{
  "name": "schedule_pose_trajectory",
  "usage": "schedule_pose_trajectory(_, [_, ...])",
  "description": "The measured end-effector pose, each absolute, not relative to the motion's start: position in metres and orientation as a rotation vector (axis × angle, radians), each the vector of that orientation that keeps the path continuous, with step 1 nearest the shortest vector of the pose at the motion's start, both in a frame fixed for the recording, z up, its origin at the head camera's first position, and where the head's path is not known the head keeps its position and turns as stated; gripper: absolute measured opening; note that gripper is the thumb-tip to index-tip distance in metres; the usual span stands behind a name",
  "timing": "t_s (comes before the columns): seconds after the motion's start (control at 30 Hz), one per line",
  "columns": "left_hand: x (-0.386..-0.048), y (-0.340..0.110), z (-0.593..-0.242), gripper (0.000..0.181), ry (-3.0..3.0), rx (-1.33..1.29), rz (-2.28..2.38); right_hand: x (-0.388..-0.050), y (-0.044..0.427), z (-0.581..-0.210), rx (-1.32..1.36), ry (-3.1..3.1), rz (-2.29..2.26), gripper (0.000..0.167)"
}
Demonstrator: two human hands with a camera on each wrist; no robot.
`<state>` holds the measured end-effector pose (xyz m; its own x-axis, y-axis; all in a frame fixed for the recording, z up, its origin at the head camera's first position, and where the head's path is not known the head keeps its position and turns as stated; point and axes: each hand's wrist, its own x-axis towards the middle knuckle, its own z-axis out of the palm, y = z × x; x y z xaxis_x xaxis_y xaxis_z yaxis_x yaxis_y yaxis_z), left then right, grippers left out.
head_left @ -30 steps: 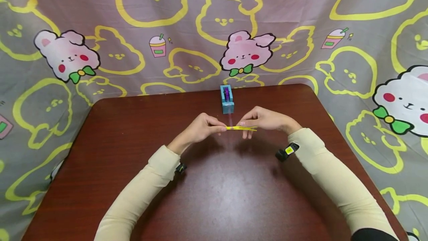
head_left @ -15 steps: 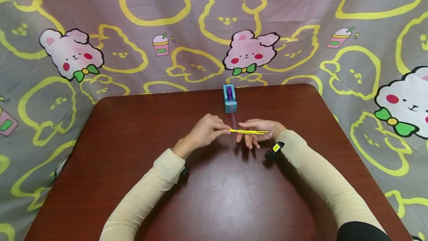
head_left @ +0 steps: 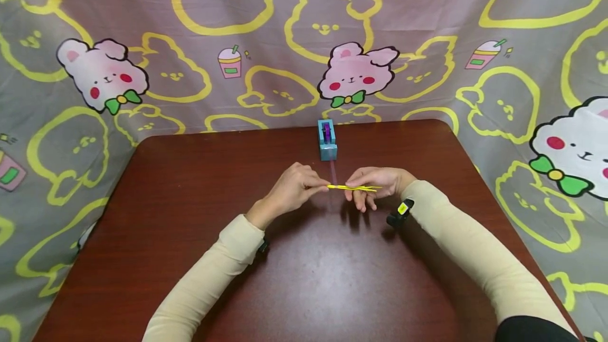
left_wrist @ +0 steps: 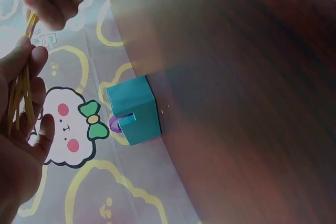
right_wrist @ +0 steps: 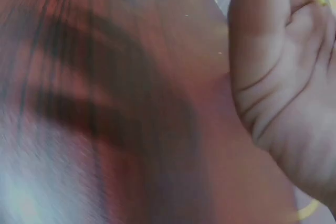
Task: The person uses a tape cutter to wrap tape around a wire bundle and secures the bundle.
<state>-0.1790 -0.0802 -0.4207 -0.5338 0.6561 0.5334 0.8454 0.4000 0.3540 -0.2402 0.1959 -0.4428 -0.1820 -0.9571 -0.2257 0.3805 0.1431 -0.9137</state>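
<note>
My left hand pinches one end of a bundle of thin yellow strands, held above the table. My right hand pinches the bundle farther along between thumb and index finger. Its remaining fingers are spread, and the loose strand ends fan out over its palm. In the left wrist view the bundle runs from the upper hand down across the lower hand's palm. The right wrist view shows the right palm close up, with a little of the yellow strands at the top corner.
Beyond the hands, a blue tape dispenser with a purple core stands near the back of the dark red-brown table. A pale streak runs from it towards the bundle; I cannot tell whether it is tape or reflection. A printed curtain surrounds the table.
The right hand turned palm-up and its fingers spread, then its thumb came down onto the strands. The left hand keeps its pinch. The head view shifted slightly.
</note>
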Motion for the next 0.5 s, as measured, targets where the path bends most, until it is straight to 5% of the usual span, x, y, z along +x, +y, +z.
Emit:
schedule_pose_trajectory(0.27, [-0.178, -0.081, -0.423, 0.015, -2.329, -1.284, -0.848, -0.238, 0.194, -0.415, -0.709, 1.502, -1.156, 0.041])
schedule_pose_trajectory(0.5, [-0.178, -0.082, -0.421, 0.016, -2.384, -1.194, -0.983, -0.228, 0.188, -0.388, -0.798, 1.751, -1.056, 0.026])
